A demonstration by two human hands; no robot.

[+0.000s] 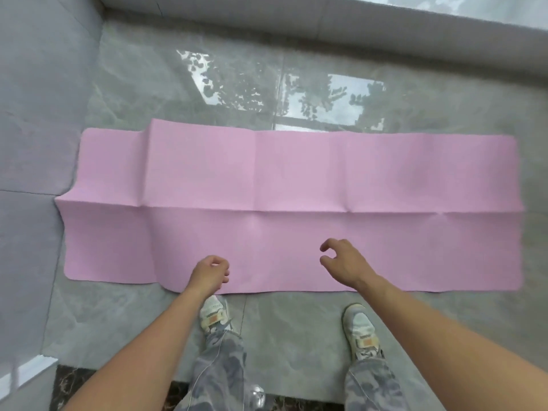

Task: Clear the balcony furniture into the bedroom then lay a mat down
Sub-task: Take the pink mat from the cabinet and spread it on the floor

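A pink mat (290, 185) lies unfolded across the glossy grey balcony floor, with fold creases running along and across it. Its left end rides up slightly against the grey wall. My left hand (209, 274) hovers over the mat's near edge with its fingers loosely curled, holding nothing. My right hand (341, 262) hangs above the mat a little farther right, fingers relaxed and bent, also holding nothing. Neither hand touches the mat.
A grey wall (35, 99) borders the left side and a low grey ledge (326, 22) runs along the far side. My two feet in pale sneakers (215, 314) stand just before the mat's near edge. A dark marble threshold (77, 387) lies behind my feet.
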